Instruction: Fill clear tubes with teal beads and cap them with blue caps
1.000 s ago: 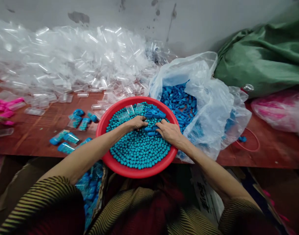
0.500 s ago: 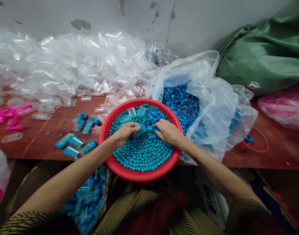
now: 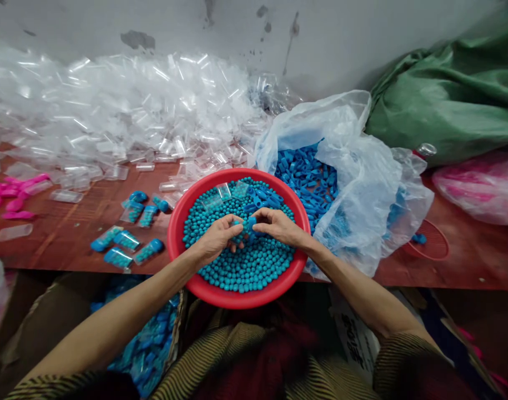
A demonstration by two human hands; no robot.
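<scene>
Over a red basin (image 3: 241, 300) of turquoise beads (image 3: 237, 275), my two hands meet near the middle. My left hand (image 3: 220, 236) is closed round a small clear tube (image 3: 239, 239) with turquoise beads in it, partly hidden by the fingers. Between the thumb and fingers of my right hand (image 3: 276, 226) is a blue plastic cap (image 3: 251, 223), at the end of the tube. Whether the cap touches the tube I cannot tell. More blue caps (image 3: 264, 197) and a few clear tubes (image 3: 224, 191) lie on the beads at the basin's far side.
Clear tubes (image 3: 112, 111) are heaped along the wall. Several filled, capped tubes (image 3: 126, 240) lie left of the basin. A plastic bag (image 3: 357, 183) of blue caps stands at the right, near a red basket (image 3: 432, 244). Below the table is a carton of filled tubes (image 3: 154, 339).
My right hand has picked up a blue cap from the small pile in the basin and brought it left to the tube. My left hand has shifted slightly nearer to me.
</scene>
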